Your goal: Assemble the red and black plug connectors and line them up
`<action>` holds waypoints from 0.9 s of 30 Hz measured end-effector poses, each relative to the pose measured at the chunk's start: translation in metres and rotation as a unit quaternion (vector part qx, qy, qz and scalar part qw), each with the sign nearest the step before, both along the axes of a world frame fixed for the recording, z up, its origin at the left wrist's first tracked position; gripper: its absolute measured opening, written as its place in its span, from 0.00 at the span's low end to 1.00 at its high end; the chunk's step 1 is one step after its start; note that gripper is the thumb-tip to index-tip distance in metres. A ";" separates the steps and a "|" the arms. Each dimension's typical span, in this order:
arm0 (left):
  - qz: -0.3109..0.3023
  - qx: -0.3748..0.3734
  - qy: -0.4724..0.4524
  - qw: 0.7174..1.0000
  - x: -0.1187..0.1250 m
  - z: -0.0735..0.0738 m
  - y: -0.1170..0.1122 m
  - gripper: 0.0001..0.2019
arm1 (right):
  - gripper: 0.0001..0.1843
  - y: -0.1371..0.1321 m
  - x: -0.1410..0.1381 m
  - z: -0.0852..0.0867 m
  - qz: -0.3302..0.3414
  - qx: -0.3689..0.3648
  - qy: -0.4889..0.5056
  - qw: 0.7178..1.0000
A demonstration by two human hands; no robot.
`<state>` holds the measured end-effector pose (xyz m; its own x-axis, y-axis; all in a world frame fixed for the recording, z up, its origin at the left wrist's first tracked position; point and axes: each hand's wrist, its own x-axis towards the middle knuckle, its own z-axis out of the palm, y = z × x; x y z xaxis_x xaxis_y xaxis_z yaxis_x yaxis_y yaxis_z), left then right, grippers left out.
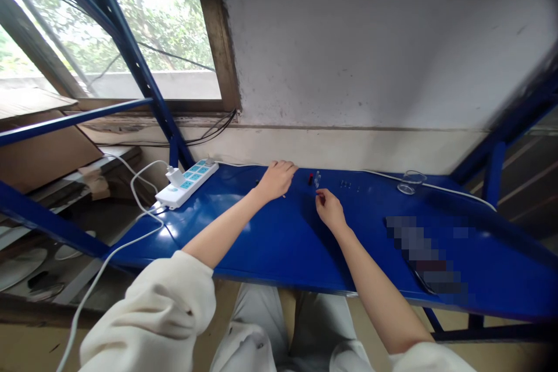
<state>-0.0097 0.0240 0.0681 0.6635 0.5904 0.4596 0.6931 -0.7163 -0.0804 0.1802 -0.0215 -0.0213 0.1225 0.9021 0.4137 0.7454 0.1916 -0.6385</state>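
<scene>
My left hand (279, 179) is over the back of the blue table, palm down, its fingers bent and close together. A thin, pale tip shows just below it; whatever lies under the fingers is hidden. To the right, my right hand (330, 210) has its fingertips pinched together, but anything between them is too small to make out. Just beyond that hand stand a small red-and-black piece (310, 179) and some small clear pieces (318, 178). A row of several tiny clear parts (345, 185) lies farther right.
A white power strip (187, 184) with a plug and cables sits at the blue table's (270, 244) left end. Clear round dishes (407, 189) and a white cable (457, 193) are at the back right. A blurred-out dark flat object (418, 256) lies at right. Blue posts (143, 70) frame the table.
</scene>
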 end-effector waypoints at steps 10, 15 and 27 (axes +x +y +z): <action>0.080 -0.130 -0.070 0.986 0.065 -0.065 0.001 0.28 | 0.13 -0.001 0.000 0.004 -0.056 -0.035 -0.112 0.992; 0.125 -0.148 -0.045 0.980 0.079 -0.078 0.012 0.27 | 0.13 -0.004 -0.003 0.006 -0.062 -0.054 -0.130 0.988; 0.122 -0.159 -0.168 0.965 0.082 -0.076 0.026 0.08 | 0.14 -0.006 -0.005 0.009 -0.063 -0.090 -0.149 0.983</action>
